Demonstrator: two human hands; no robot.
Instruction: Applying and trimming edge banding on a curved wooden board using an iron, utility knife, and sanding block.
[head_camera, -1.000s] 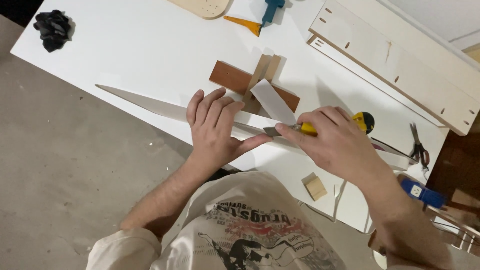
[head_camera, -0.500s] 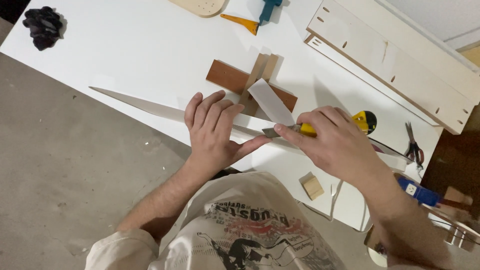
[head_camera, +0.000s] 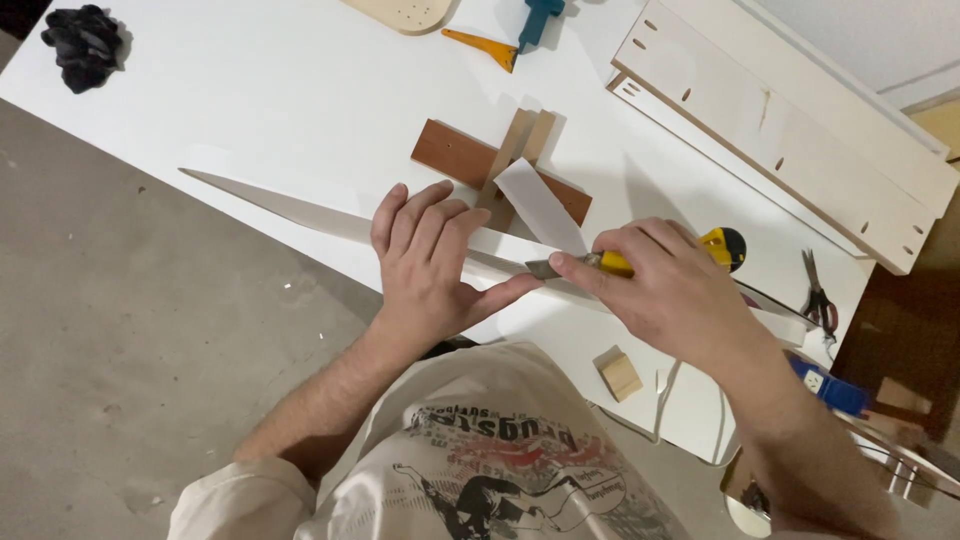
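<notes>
- The left hand (head_camera: 425, 262) lies flat, fingers spread, pressing a long white strip (head_camera: 300, 212) at the white table (head_camera: 250, 100) edge, as half a second ago.
- The right hand (head_camera: 665, 290) is clenched round a yellow utility knife (head_camera: 600, 264), its blade on the strip just beside the left thumb, slightly nearer than before.
- Beyond them, a brown wooden block (head_camera: 450, 155) rests unmoved.
- Scissors (head_camera: 818, 298) lie far right.

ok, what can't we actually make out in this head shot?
- Knife blade tip: the right hand wraps the yellow knife, and where the blade meets the white strip is too small to tell.
- Strip under the left hand: covered by palm and fingers.
- Teal tool: cut off by the top edge.
- Blue tool: partly behind the right forearm.
- Scissors: handles too small to make out.
</notes>
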